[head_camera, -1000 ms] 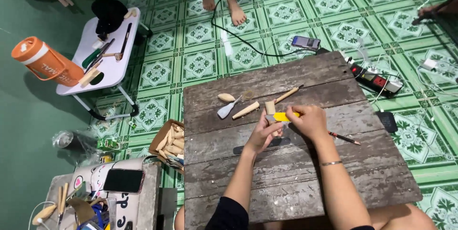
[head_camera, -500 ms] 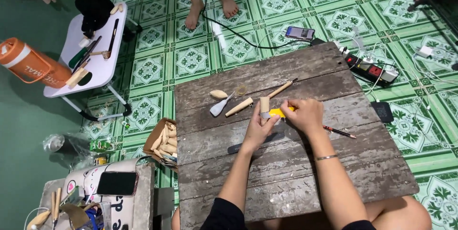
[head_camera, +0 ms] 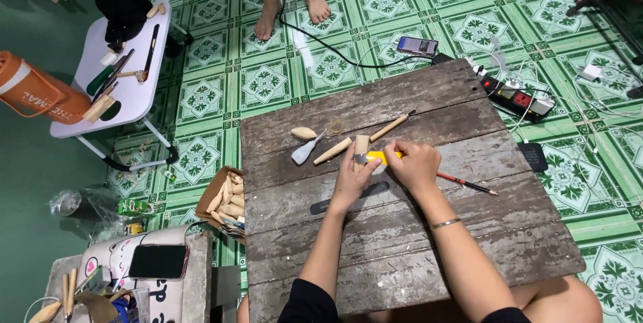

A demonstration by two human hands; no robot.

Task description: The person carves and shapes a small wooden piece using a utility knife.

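Right hand (head_camera: pixel 415 164) closed on a yellow utility knife (head_camera: pixel 379 157), blade end pointing left toward a small pale wooden blank (head_camera: pixel 362 145). Left hand (head_camera: pixel 353 179) pinching that blank upright between fingertips, just above the middle of the weathered plank bench (head_camera: pixel 415 243). Blade and wood touching or nearly so; exact contact too small to tell. Looks like a whittling cut in hand on the blank's lower end; a short, controlled stroke away from the left fingers seems called for, with the blank kept steady.

Close around the grip: a red pencil (head_camera: pixel 467 183) lying just right of the knife hand, a dark flat file (head_camera: pixel 349 198) just below the left hand, a wooden dowel (head_camera: pixel 333 151) and a small carved spoon (head_camera: pixel 307 150) to the left, an awl with wooden handle (head_camera: pixel 392 124) above. Room tight on the left and above, open toward the near and right parts of the bench. Near the bench's left edge, on the tiled floor (head_camera: pixel 268 82), a cardboard box of wood pieces (head_camera: pixel 224 202); another person's bare feet (head_camera: pixel 291 8) well apart beyond the far edge.
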